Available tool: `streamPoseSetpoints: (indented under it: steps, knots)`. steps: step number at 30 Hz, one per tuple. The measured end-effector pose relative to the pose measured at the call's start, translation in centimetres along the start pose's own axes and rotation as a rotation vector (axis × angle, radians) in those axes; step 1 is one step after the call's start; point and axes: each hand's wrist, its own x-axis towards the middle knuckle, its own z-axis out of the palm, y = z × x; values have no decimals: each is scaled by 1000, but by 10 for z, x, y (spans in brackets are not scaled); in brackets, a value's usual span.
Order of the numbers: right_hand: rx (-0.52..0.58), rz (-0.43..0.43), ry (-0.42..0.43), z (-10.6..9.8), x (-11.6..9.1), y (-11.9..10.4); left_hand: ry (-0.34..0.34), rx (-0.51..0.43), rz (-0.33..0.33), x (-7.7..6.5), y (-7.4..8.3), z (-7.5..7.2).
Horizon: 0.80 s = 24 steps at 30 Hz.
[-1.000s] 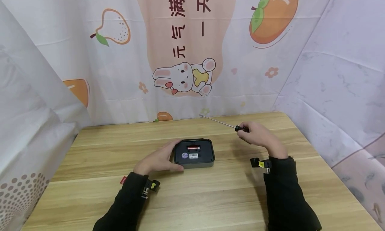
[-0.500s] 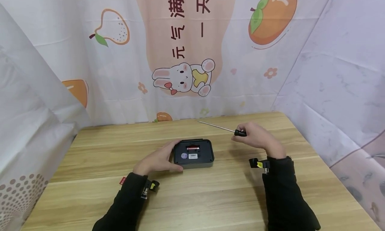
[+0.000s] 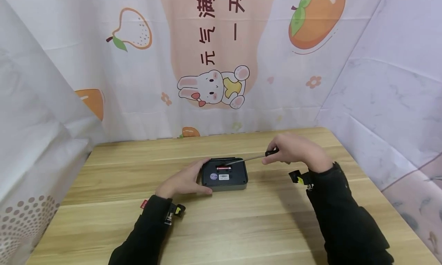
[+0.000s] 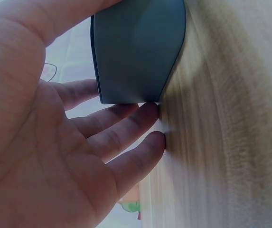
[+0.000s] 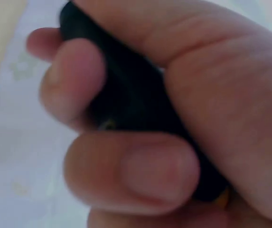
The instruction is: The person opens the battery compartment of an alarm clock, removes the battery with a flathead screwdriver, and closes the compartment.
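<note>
A dark rectangular battery-powered device (image 3: 238,180) lies on the table with its battery compartment facing up. One red battery (image 3: 223,168) sits in the recess, above a round purple sticker and a barcode label. My left hand (image 3: 184,180) holds the device's left end between thumb and fingers; the left wrist view shows the grey-green side wall (image 4: 136,52) between them. In my right hand (image 3: 293,150) is a screwdriver (image 3: 253,157), its black handle (image 5: 131,95) wrapped by curled fingers. The thin shaft slants down left, and its tip is at the battery; contact cannot be told.
The light wood table (image 3: 224,226) extends around the device on all sides. A printed white curtain (image 3: 138,84) hangs along its back edge, with more cloth (image 3: 390,96) on the right and left. Both dark sleeves carry wrist cameras.
The screwdriver's tip has swung down from above the table's back edge to the battery in the device. My right hand has turned and shifted slightly left. My left hand keeps its hold.
</note>
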Motion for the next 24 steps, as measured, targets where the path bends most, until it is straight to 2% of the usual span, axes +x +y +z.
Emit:
streamPoseSetpoints:
  steps: [4, 11, 18, 24]
  knots:
    - [-95, 16, -29, -10, 1, -21, 2, -8, -11, 0, 1, 1]
    - [-287, 159, -2, -23, 7, -62, 5, -8, -20, -1, 2, 1]
    - [-489, 164, 25, -24, 16, -88, 4, -23, 2, 1, 2, 1]
    - [-651, 197, 20, -21, 27, -116, 1, -18, -13, 0, 3, 0]
